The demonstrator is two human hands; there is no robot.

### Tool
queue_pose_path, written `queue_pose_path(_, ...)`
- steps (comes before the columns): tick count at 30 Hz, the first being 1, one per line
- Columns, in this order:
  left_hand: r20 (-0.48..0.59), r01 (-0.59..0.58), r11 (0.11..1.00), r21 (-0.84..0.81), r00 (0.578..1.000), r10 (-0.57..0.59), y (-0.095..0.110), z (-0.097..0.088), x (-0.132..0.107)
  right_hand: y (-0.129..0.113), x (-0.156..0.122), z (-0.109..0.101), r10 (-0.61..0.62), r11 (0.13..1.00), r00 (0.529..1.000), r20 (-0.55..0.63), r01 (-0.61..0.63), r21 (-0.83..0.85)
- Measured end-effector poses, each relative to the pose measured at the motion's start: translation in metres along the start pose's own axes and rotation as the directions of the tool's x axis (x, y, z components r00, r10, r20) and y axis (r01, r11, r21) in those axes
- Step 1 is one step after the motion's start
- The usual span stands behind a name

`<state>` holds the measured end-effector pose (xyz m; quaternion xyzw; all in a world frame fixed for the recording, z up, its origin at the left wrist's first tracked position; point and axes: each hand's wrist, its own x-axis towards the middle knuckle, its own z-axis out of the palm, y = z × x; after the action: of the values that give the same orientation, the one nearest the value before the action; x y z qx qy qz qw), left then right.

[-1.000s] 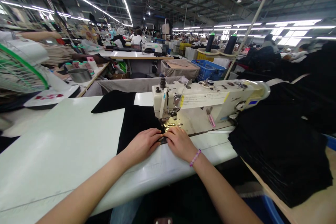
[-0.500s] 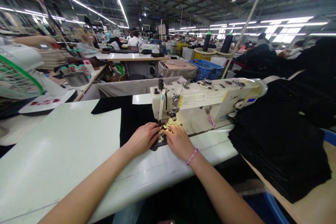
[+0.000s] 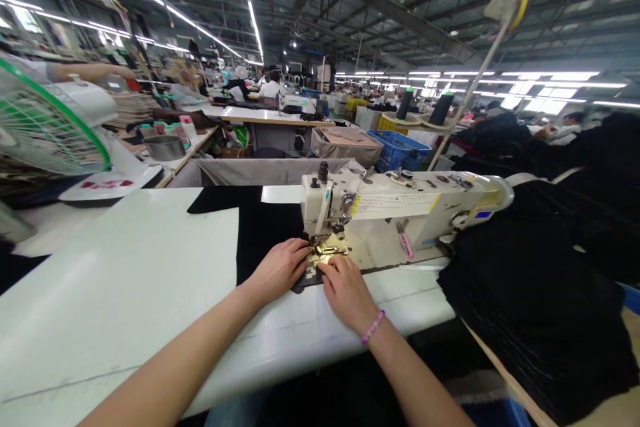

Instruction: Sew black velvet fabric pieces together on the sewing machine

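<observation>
A cream sewing machine [image 3: 400, 207] stands on a pale green table [image 3: 125, 280]. A black fabric piece [image 3: 260, 227] lies flat, running back from the needle area. My left hand [image 3: 280, 268] rests on the fabric just left of the presser foot, fingers curled down onto the cloth. My right hand [image 3: 344, 290], with a pink bead bracelet at the wrist, presses the fabric edge right in front of the presser foot, fingers bent and together. Both hands nearly touch at the needle.
A heap of black fabric [image 3: 535, 300] fills the right side. A green-rimmed fan [image 3: 50, 120] stands at the left. Behind are a grey bin [image 3: 250, 170], a blue crate [image 3: 400, 143], thread cones [image 3: 440, 107] and other people at tables.
The camera has tilted and shifted slightly. My hands stay at the needle; the right hand has drawn back a little toward me, and the fabric has fed further under the foot.
</observation>
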<state>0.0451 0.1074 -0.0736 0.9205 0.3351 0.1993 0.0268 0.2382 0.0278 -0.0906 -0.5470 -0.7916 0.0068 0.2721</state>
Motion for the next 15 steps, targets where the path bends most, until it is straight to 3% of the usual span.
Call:
queue_pose_path(10,-0.034,0.031,0.999,-0.007,0.999,-0.031,0.001,0.002,-0.003,-0.002,-0.002,0.003,-0.003,1.000,1.000,-0.007,0.003,0.000)
queue_pose_path(15,-0.058,0.135,0.990,0.032,0.989,-0.133,-0.005,0.012,-0.006,-0.005,-0.001,0.003,0.003,1.000,1.000,-0.023,-0.004,-0.030)
